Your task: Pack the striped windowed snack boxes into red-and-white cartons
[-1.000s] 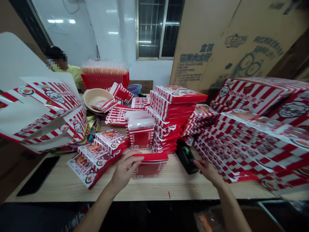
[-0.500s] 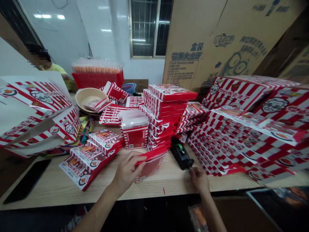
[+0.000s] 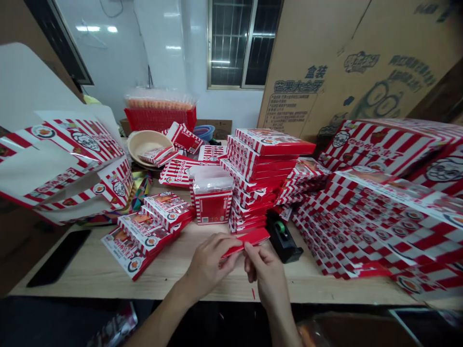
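Note:
My left hand (image 3: 213, 262) is closed around one end of a flat red cardboard box (image 3: 253, 237), held tilted above the table's front part. My right hand (image 3: 265, 270) is at the near edge of that box, its thumb pressed on the red side and the other fingers curled beneath. Whether a piece of tape lies under the thumb is too small to make out. Just right of the hands stands a black tape dispenser (image 3: 284, 241) with a green core. Behind the box rises a stack of red-and-white striped boxes (image 3: 260, 168).
Large rows of striped boxes (image 3: 376, 226) fill the right side. An upright box with clear bags (image 3: 212, 205) stands behind my left hand. To the left are several loose boxes (image 3: 144, 233), a black phone (image 3: 60, 258) and an open display carton (image 3: 83, 159). A beige bowl (image 3: 135, 144) sits farther back.
My right hand has moved left from the tape dispenser's front end to the box in my left hand. The box has tipped so its red side faces up. The view has shifted slightly left.

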`<state>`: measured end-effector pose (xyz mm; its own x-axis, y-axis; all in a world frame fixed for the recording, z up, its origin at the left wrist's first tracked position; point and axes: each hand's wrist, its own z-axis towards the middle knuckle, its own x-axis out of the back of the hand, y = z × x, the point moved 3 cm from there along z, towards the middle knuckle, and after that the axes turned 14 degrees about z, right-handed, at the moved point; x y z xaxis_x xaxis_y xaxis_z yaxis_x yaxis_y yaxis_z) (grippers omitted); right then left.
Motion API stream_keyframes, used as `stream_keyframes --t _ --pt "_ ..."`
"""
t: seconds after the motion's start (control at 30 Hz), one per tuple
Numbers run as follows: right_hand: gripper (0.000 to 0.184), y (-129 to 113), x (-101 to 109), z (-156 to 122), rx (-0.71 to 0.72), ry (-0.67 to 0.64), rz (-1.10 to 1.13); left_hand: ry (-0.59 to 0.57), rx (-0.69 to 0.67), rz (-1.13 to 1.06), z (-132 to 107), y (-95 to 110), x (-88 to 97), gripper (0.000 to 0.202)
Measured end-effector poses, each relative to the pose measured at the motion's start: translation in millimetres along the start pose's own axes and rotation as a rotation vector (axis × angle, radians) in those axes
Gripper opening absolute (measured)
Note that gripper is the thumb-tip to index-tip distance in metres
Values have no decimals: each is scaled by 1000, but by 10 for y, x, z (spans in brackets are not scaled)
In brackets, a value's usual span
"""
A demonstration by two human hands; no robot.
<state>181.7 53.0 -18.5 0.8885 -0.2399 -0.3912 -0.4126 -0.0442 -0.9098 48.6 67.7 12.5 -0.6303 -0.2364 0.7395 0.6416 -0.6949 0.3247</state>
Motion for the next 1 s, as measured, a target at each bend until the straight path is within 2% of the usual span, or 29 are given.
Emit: stream_keyframes --t 0.07,0.17,0.27,0.37,0.43,0.5,0.57,0.6,0.67,0.73,0.83,0.93,1.0 --pt "47 100 26 52 -23 9 -23 -118 -30 27 47 -1 2 32" --pt "52 381 146 107 -48 43 -137 -263 -44 82 129 -43 1 40" --pt "54 702 285 134 -57 53 -238 -277 -56 138 113 -100 135 40" --pt "52 831 454 170 -13 65 -279 -138 -28 207 -93 -135 563 39" --pt "49 746 538 221 82 85 -343 41 72 340 -283 -164 978 41" --pt "42 566 530 302 213 80 -403 255 199 539 -436 -219 1365 43" --pt "39 364 413 425 336 51 -428 393 252 733 -498 -333 1566 47" --pt "40 272 322 503 394 31 -433 410 248 803 -494 -430 1570 48" --pt "44 131 104 691 497 -13 -444 338 204 882 -445 -698 1388 45" --pt "50 73 -113 909 547 -79 -438 211 226 899 -383 -1014 1043 36" --pt "59 125 -335 1208 520 -150 -414 195 357 816 -263 -1320 482 31" --pt "61 226 -417 1345 483 -172 -399 205 400 522 -50 -1308 25 46" --pt "59 251 -404 1313 486 -167 -391 197 397 407 100 -1189 -162 52"
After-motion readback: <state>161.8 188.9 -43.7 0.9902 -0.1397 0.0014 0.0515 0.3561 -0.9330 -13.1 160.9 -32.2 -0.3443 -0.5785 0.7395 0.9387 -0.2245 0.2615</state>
